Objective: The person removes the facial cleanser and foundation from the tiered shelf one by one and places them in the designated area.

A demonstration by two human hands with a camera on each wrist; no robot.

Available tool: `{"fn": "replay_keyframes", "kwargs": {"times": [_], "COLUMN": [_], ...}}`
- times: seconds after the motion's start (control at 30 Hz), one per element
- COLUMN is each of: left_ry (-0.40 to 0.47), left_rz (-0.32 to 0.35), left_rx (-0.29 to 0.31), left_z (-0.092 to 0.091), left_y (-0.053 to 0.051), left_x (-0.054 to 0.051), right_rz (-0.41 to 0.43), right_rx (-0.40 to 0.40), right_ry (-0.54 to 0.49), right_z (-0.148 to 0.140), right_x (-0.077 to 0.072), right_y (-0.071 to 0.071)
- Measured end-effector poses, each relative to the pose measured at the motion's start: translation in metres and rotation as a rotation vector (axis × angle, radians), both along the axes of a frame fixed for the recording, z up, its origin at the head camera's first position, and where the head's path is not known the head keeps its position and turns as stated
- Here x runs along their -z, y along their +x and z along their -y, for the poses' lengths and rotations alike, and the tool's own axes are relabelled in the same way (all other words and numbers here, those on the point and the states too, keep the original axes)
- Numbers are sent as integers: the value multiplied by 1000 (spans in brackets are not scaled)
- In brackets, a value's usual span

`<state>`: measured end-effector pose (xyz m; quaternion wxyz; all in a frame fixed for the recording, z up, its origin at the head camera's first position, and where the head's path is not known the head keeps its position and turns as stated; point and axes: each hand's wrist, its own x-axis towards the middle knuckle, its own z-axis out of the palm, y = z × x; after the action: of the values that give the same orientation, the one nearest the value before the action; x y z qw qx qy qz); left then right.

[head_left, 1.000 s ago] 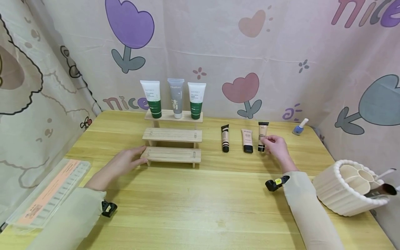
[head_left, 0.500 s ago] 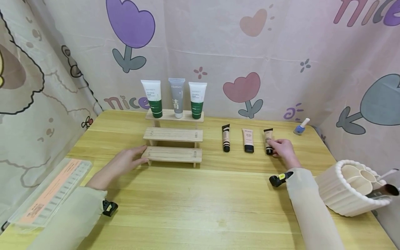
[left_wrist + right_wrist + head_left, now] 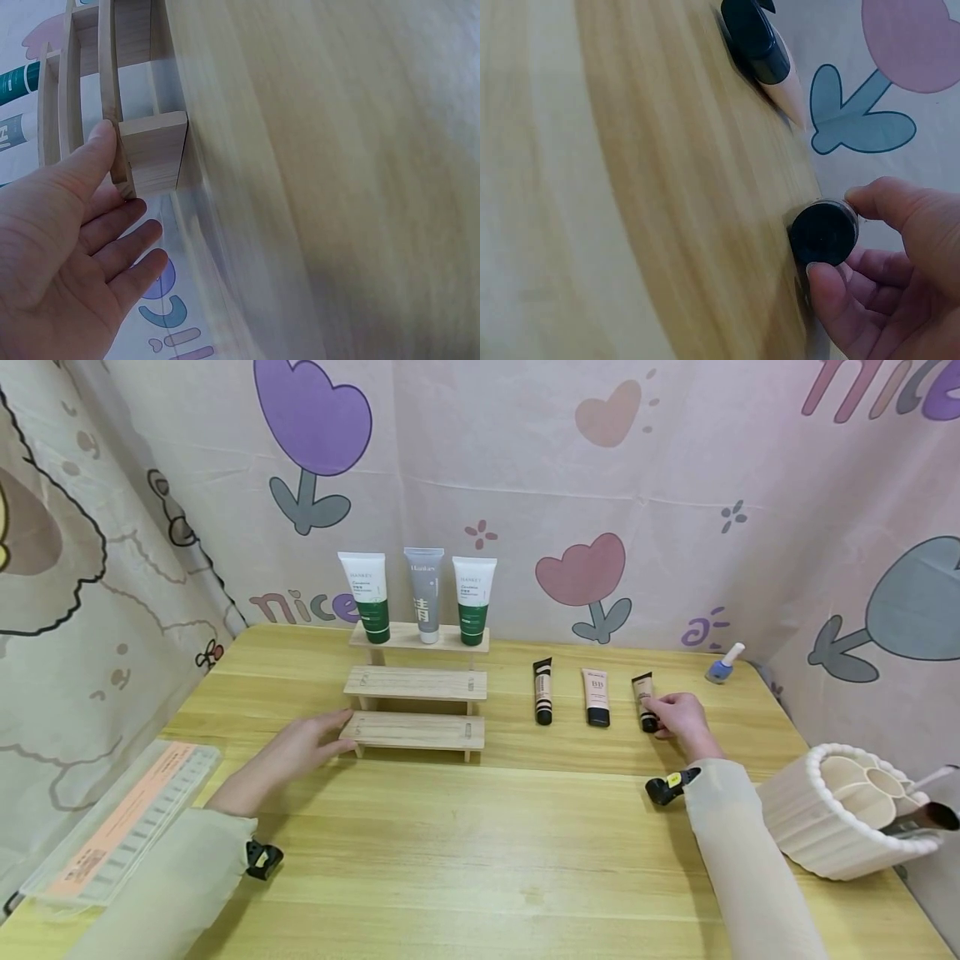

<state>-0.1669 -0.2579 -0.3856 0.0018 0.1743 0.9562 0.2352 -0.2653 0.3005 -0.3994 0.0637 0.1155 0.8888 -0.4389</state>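
Observation:
At the right of the table my right hand [image 3: 681, 718] pinches a small beige tube with a black cap [image 3: 644, 700] between thumb and fingers. Its round cap end [image 3: 825, 234] faces the camera in the right wrist view, low against the tabletop. My left hand [image 3: 303, 747] grips the left end of the lowest step of a three-tier wooden stand [image 3: 412, 731]. In the left wrist view the thumb [image 3: 101, 142] lies on the step's edge, the other fingers bent below it. A pink BB cream tube [image 3: 596, 697] and a black-and-beige striped tube [image 3: 543, 692] lie left of my right hand.
Two white-green tubes [image 3: 371, 597] and a grey tube [image 3: 425, 595] stand on the top tier. Blue nail polish [image 3: 723, 666] stands at the back right. A cream brush holder [image 3: 817, 818] is at the right edge, a clear plastic case [image 3: 123, 827] at the left.
My right hand has shifted the beige tube to the right, away from the BB cream tube, and it now tilts slightly. My left hand stays on the stand.

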Motion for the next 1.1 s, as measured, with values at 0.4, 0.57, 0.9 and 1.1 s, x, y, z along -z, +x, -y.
{"fn": "replay_keyframes", "kwargs": {"times": [0.4,0.57,0.9,1.1], "left_ry": [9,14,10,11], "left_rz": [4,8,2,6], "left_rx": [1,0,-3,-4], "left_z": [-1,-1,0,0], "left_y": [0,1,0,0], "left_x": [-1,0,0,0], "right_rz": [33,44,-14,-129], "right_rx": [12,14,10,-3], "right_ry": [21,26,-9,-16], "right_z": [-3,-5,-7,1], "right_x": [0,-1,-10,-25], "right_y": [-4,-3,0,0]}}
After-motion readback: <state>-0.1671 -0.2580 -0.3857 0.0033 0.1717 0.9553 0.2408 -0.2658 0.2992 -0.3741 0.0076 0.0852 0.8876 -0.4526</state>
